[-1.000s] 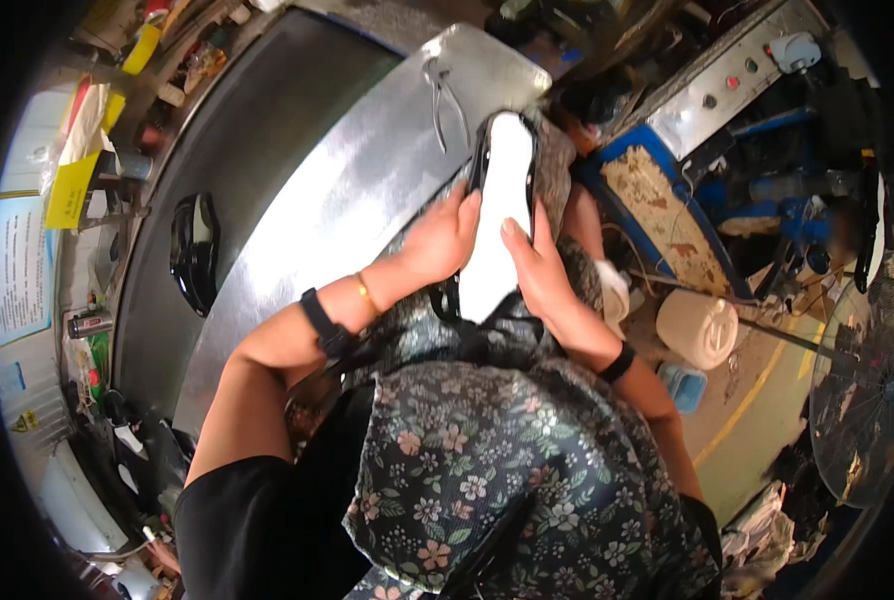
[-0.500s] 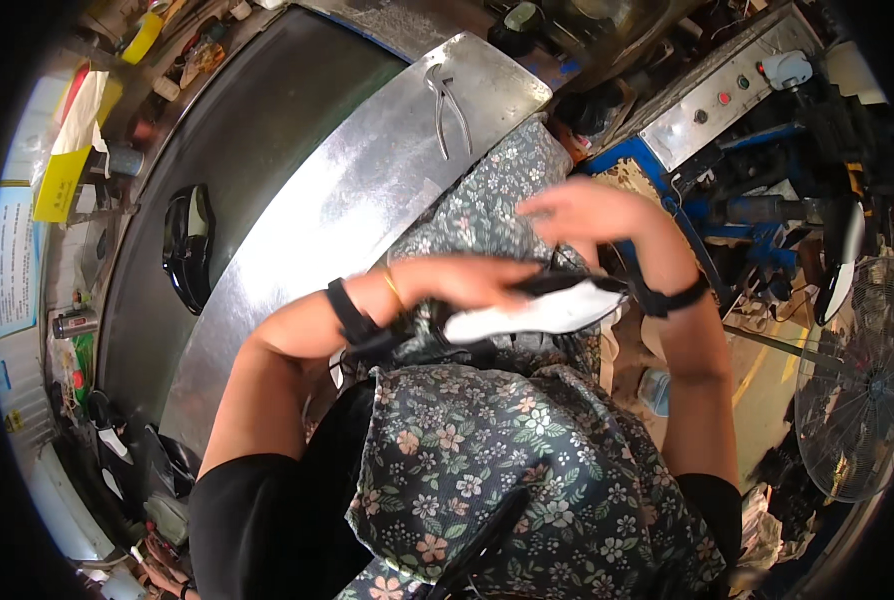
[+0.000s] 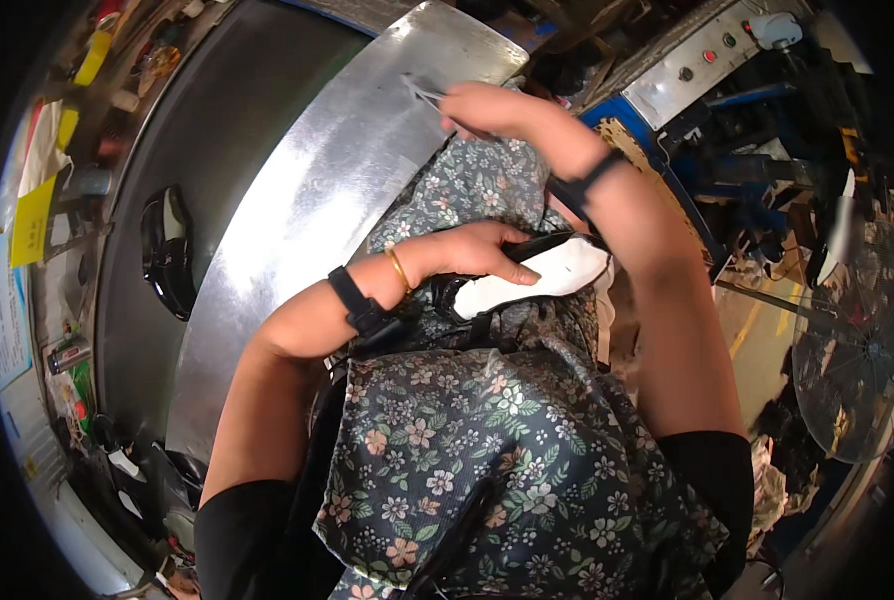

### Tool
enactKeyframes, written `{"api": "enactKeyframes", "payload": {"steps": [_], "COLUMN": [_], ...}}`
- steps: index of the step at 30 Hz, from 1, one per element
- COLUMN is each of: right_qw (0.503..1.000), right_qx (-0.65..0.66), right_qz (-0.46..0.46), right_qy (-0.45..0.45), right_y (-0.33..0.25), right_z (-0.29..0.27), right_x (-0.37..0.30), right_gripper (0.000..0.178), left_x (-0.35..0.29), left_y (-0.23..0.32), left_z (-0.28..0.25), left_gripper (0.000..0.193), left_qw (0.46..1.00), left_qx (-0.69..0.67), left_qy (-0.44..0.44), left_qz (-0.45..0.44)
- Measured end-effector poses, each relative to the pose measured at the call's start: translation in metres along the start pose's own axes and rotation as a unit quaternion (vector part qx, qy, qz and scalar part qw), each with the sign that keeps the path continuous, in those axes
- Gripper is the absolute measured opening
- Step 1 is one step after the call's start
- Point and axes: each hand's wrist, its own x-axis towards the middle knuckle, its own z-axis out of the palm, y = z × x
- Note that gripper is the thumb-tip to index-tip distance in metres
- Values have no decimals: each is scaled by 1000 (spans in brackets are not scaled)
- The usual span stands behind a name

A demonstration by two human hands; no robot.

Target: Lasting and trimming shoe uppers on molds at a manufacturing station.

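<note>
On my apron-covered lap lies a black shoe with its white underside turned up. My left hand grips it from the left, thumb pressed on the white surface and fingers over the far edge. My right hand reaches across to the metal worktop, fingers closed round the handles of metal pliers. The jaws of the pliers point left, over the worktop, and are slightly blurred. Most of the handles is hidden in my palm.
Another black shoe sits on the dark belt beyond the worktop. At the far right stand a control panel with buttons and a large fan. A yellow box is at the left.
My right hand has moved left and away from me, from above the shoe to the pliers, and closed on them. The pliers have turned. My left hand keeps hold of the shoe.
</note>
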Motion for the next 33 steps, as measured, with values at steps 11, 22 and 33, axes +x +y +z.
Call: {"api": "enactKeyframes", "payload": {"steps": [11, 22, 33], "right_qw": [983, 969, 941], "right_qx": [24, 156, 287], "right_qz": [-10, 117, 179], "right_qy": [179, 149, 4], "right_y": [22, 102, 133], "right_z": [111, 96, 43], "right_x": [-283, -336, -331], "right_gripper": [26, 32, 30], "left_x": [-37, 24, 59], "left_y": [-7, 42, 8], "left_z": [5, -16, 37], "left_gripper": [89, 70, 72], "left_qw": [981, 921, 954], "left_qx": [164, 383, 264], "left_qy": [100, 63, 119], "left_qz": [-12, -34, 79]}}
